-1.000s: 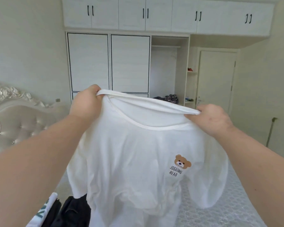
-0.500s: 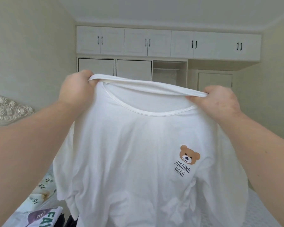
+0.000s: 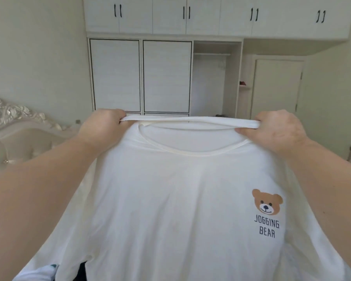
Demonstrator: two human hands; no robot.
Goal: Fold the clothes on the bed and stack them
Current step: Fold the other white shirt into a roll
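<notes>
White t-shirt [image 3: 170, 199] held up in air, front with bear print [image 3: 267, 201] toward camera; left hand [image 3: 101, 126] grips left shoulder seam, fingers curled round fabric; right hand [image 3: 280, 130] grips right shoulder, fingers pinching bunched edge; neckline stretched taut between them; compared with half second ago, view tilted down and shirt sits lower against wardrobe [image 3: 140, 76], headboard [image 3: 18, 122] back in view; judgement: shirt squared up, ready to lay on bed for folding; other clothes [image 3: 49, 270] glimpsed bottom left

White wardrobe [image 3: 140, 76], overhead cabinets [image 3: 217, 15], closed door [image 3: 278, 88], ornate headboard [image 3: 18, 126]
</notes>
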